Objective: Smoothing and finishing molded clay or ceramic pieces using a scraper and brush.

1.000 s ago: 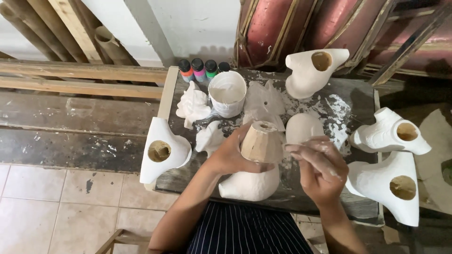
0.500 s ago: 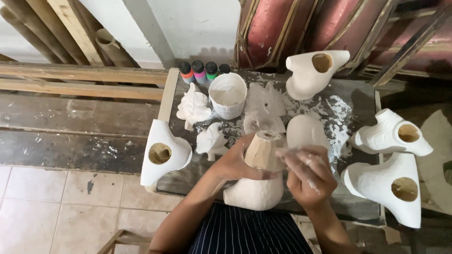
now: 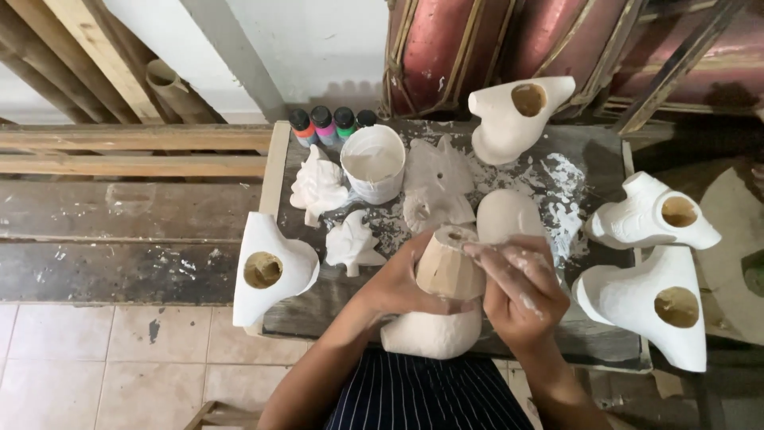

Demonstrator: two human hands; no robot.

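Left hand [image 3: 398,283] grips tan figure [image 3: 447,271] over paint-spattered dark table [image 3: 589,159], right hand [image 3: 517,291] pinching brush on it; white tub [image 3: 372,163] & bottles [image 3: 326,123] beyond, tile floor [image 3: 103,358] left.

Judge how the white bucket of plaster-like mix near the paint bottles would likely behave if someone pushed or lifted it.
The white bucket looks nearly full of pale mix, so it is probably heavy for its size. Its wide, squat shape suggests it would slide rather than tip. Smears on its wall may make it slippery, and a quick push could slop mix onto the table.
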